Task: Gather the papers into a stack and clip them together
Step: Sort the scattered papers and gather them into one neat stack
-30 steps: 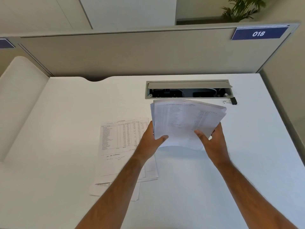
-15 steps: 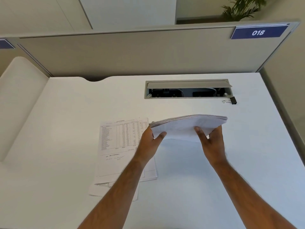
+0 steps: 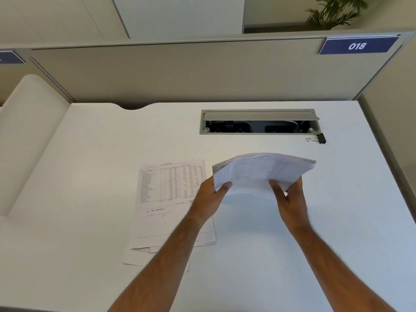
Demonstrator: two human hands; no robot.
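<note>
Tilted back up since half a second ago: held sheaf of papers (image 3: 263,171), printed face again showing, after lying nearly edge-on; still raised off the desk.

Head view.
Left hand (image 3: 210,195): gripping the sheaf's near left corner, thumb on top, fingers hidden beneath.
Right hand (image 3: 290,199): gripping the sheaf's near right part, thumb on top, fingers curled under the edge.
Sheaf: bowed upward across its middle, far edge fanned slightly, held above the middle of the white desk (image 3: 90,199), shadow cast below.
Loose papers (image 3: 171,199): lying flat left of the sheaf, near the desk's middle, partly crossed by the left forearm; top sheet a printed table with handwriting below; lower sheets sticking out unevenly toward the near edge.
Binder clip (image 3: 317,138): black, wire handles pointing left, lying toward the far right corner, just beside the right end of the cable tray (image 3: 258,122), well apart from both paper lots.
Cable tray: recessed near the far edge, lid raised, dark cables inside.
Partition (image 3: 180,73): beige, along the far edge, blue label 018 (image 3: 358,45) at its top right.
Plant (image 3: 333,12): behind the partition.
</note>
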